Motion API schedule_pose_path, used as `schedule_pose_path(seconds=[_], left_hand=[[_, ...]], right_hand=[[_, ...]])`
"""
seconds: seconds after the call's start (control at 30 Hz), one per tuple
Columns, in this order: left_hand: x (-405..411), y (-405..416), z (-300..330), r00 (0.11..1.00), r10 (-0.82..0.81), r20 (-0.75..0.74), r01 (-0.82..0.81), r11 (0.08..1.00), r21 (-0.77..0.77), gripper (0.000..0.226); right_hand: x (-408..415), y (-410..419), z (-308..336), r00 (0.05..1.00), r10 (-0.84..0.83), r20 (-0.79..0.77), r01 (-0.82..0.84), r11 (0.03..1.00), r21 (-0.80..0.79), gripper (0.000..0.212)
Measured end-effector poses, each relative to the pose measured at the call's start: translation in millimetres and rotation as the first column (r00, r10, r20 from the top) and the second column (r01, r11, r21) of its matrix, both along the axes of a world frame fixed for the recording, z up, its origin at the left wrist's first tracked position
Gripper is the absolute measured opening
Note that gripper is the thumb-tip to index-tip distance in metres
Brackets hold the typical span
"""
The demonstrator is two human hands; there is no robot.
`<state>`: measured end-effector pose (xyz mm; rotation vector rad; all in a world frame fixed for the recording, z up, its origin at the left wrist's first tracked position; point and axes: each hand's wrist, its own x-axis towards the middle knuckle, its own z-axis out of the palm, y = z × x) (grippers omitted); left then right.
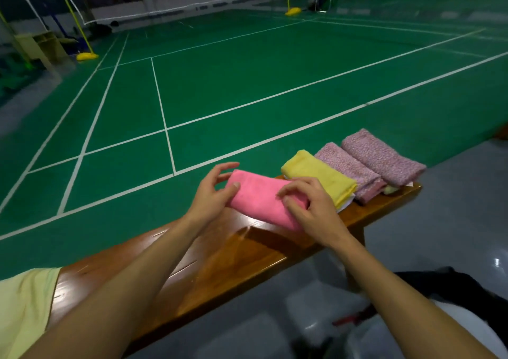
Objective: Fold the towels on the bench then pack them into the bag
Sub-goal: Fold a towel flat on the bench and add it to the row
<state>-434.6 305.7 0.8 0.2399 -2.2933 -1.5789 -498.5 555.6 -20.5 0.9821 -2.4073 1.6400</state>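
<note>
A folded pink towel (pixel 259 198) lies across the wooden bench (pixel 220 259). My left hand (pixel 211 191) holds its left end, thumb on top and fingers curled behind. My right hand (pixel 310 207) rests on its right end with bent fingers pinching the cloth. Beyond it, a folded yellow towel (pixel 319 174) and two folded mauve speckled towels (pixel 349 169) (pixel 382 158) lie side by side toward the bench's far end. A pale yellow cloth (pixel 24 309) lies on the bench at the near left. A black bag (pixel 467 290) shows partly at the lower right.
Green court floor (pixel 247 84) with white lines lies past the bench, with a net and yellow posts (pixel 86 55) far back. Grey floor (pixel 453 207) is on the near side. A white rounded object (pixel 467 328) sits at the lower right.
</note>
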Motion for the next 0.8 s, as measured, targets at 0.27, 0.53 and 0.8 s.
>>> schedule_pose_path(seconds=[0.27, 0.53, 0.8], left_hand=[[-101.0, 68.4, 10.0, 0.997, -0.081, 0.005, 0.081, 0.994, -0.070, 0.025], [-220.5, 124.7, 19.6, 0.985, -0.173, -0.001, 0.172, 0.979, -0.109, 0.026], [-271.2, 138.9, -20.4, 0.951, -0.189, 0.246, 0.300, 0.760, -0.577, 0.013]], right_hand=[[-42.8, 58.8, 15.7, 0.970, -0.228, 0.084, 0.229, 0.973, 0.006, 0.024], [-91.5, 94.6, 3.8, 0.867, -0.484, 0.122, 0.495, 0.865, -0.084, 0.019], [-121.0, 93.5, -24.6, 0.786, -0.603, 0.136, 0.560, 0.788, 0.256, 0.043]])
